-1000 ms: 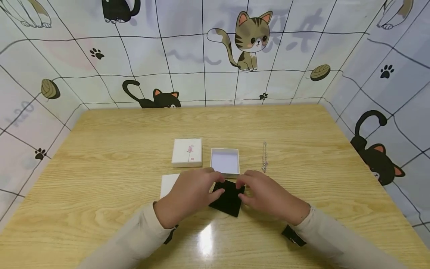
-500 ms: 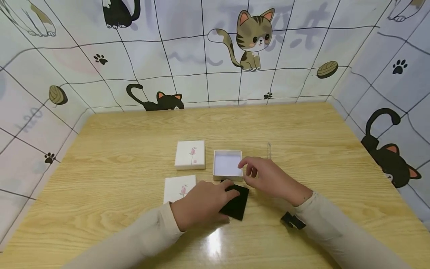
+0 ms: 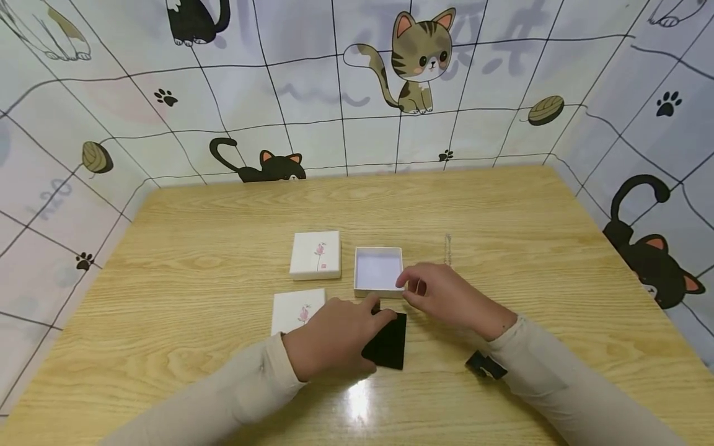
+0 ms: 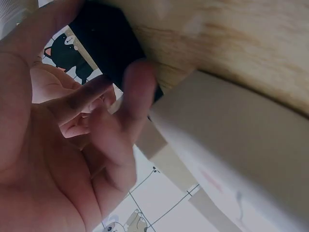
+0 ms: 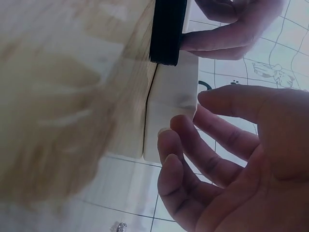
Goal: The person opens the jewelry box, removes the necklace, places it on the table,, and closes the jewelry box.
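My left hand lies over a square black foam pad on the table and grips it, thumb at the near side and fingers at the far side. In the right wrist view the pad shows as a thick block with left-hand fingers against it. My right hand holds the near right corner of an open white box bottom, index finger over the rim and the other fingers curled outside. The box stands just behind the pad, and its inside shows bare white.
A white box lid with a pink flower sits left of the box bottom. Nearer, another flower-printed white piece is partly covered by my left hand. A thin silver chain lies behind my right hand. Cat-printed cloth surrounds the table.
My right hand has left the black pad and moved to the box's right corner. My left hand has come further over the pad, which has turned and shifted slightly toward me.
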`<state>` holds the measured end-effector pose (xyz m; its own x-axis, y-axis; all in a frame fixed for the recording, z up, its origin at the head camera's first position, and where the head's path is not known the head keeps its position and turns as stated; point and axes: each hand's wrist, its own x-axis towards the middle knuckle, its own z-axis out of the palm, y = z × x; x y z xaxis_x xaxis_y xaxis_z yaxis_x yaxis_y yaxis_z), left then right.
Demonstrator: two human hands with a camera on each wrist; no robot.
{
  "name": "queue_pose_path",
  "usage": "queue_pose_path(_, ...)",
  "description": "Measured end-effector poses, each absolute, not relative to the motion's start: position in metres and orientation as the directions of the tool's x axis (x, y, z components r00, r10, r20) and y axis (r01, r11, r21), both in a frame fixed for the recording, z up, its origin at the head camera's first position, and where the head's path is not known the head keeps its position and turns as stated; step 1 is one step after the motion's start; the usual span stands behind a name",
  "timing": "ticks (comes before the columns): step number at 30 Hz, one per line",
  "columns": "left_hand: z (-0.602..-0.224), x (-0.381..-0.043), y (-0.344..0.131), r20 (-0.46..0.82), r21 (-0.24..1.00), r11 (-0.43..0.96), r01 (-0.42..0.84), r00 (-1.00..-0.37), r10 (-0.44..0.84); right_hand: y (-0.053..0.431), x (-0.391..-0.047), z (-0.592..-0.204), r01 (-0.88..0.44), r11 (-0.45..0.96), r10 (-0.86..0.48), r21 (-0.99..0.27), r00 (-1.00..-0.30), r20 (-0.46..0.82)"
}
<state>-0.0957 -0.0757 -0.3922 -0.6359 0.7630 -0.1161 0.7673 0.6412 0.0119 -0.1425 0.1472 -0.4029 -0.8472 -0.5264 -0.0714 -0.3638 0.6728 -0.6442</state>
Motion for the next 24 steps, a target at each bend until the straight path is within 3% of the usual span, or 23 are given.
queue_pose_path(8, -0.394, -0.093, -0.083, -0.094, 0.028, 0.658, 0.753, -0.653, 0.752, 0.147, -0.141, -0.404, -0.37, 0.693, -0.525, -0.618, -0.848, -0.08)
queue_pose_path(15, -0.385, -0.092, -0.098, -0.076, 0.135, 0.711, 0.691, -0.708, 0.702, 0.148, -0.142, -0.404, -0.398, 0.68, -0.546, -0.616, -0.836, -0.063)
queue_pose_path(24, -0.365, -0.106, -0.115, 0.134, 0.149, 0.711, 0.687, -0.727, 0.674, 0.148, -0.142, -0.402, -0.407, 0.668, -0.575, -0.623, -0.814, -0.085)
